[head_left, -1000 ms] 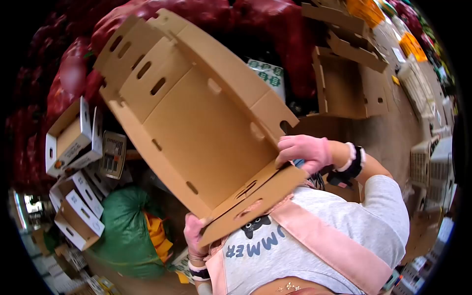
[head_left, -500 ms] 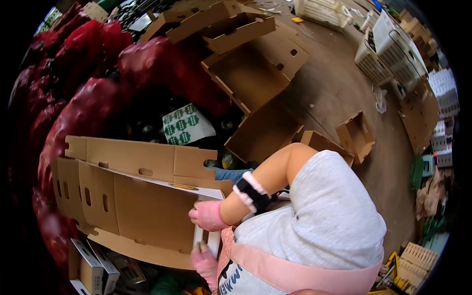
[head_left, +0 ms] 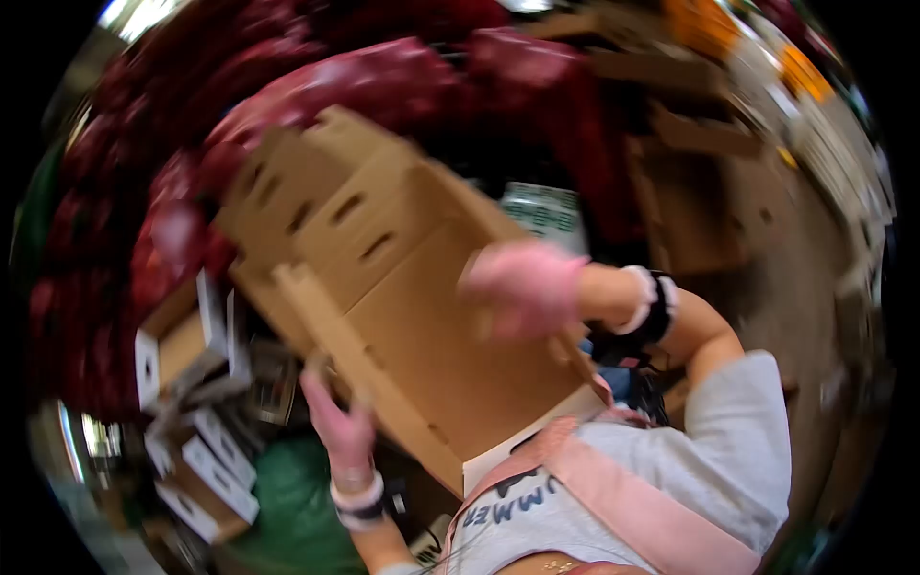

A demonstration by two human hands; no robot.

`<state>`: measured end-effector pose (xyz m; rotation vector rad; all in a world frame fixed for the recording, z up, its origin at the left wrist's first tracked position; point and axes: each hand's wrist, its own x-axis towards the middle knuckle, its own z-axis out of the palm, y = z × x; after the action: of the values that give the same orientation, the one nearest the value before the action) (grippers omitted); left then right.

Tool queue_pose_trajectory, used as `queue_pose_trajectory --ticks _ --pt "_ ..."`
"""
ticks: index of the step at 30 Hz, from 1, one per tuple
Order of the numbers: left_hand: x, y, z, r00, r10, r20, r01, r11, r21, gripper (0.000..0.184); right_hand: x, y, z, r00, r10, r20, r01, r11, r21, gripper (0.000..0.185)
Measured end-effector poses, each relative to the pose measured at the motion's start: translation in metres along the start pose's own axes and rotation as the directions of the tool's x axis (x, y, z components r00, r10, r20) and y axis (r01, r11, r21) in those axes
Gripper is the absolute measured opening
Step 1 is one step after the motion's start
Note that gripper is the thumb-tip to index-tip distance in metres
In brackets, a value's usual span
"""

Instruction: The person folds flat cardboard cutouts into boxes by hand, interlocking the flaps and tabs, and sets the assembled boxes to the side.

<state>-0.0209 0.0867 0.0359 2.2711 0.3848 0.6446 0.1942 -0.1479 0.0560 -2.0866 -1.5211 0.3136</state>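
A brown cardboard carton (head_left: 431, 326) lies in front of me, its inside facing up. Its far end flaps (head_left: 359, 211) with slotted hand holes stand folded outward, and its near white-edged end is against my apron. Beside the carton's left wall, my left hand (head_left: 342, 426), in a pink glove, has its fingers and thumb apart, close to or touching the wall. My right hand (head_left: 527, 286), also pink-gloved, is over the carton's right side, and motion smears its fingers.
Red mesh sacks (head_left: 345, 91) are piled beyond the carton. A white sheet with green print (head_left: 546, 216) lies past its right side. Small white-sided cartons (head_left: 206, 470) and a green sack (head_left: 297, 508) are at the left. More open cartons (head_left: 690, 206) stand at the right.
Both hands have left the carton's near end: the left is now by its left wall, the right over its right side. The view has turned, and the carton appears rotated and more upright.
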Motion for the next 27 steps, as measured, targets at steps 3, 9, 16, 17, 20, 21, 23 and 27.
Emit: queue_pose_trajectory --ticks 3,9,16,17,20,21,23,27 --pt "0.046 -0.057 -0.011 0.912 -0.385 -0.143 0.3 0.863 -0.407 0.054 0.044 0.047 -0.013 0.792 0.435 -0.428 -0.455 0.888 0.061 0.053" --pt "0.086 -0.095 0.033 0.894 -0.353 0.275 0.447 0.695 -0.562 0.064 0.083 0.104 0.052 0.956 0.121 -0.269 0.057 0.819 0.57 0.07" --pt "0.098 -0.087 0.021 0.831 -0.428 0.355 0.54 0.467 -0.7 0.061 0.12 0.118 0.053 0.947 0.287 -0.144 -0.14 0.773 0.619 0.078" --pt "0.1 -0.087 0.016 0.825 -0.412 0.386 0.548 0.419 -0.724 0.055 0.127 0.116 0.055 0.945 0.231 -0.231 -0.117 0.9 0.421 0.079" --pt "0.099 -0.114 0.022 0.853 -0.359 0.379 0.522 0.609 -0.598 0.055 0.117 0.074 0.045 0.982 0.158 -0.104 -0.144 0.981 0.13 0.072" --pt "0.097 -0.116 0.019 0.858 -0.332 0.392 0.507 0.67 -0.542 0.056 0.12 0.076 0.046 0.985 0.11 -0.133 -0.081 0.975 0.207 0.067" --pt "0.097 -0.104 0.01 0.852 -0.306 0.425 0.497 0.731 -0.468 0.057 0.117 0.085 0.046 0.98 0.032 -0.198 0.041 0.934 0.356 0.058" --pt "0.091 -0.112 0.004 0.871 -0.277 0.405 0.489 0.559 -0.669 0.041 0.096 0.118 0.039 0.996 0.025 -0.091 0.073 0.405 0.911 0.041"
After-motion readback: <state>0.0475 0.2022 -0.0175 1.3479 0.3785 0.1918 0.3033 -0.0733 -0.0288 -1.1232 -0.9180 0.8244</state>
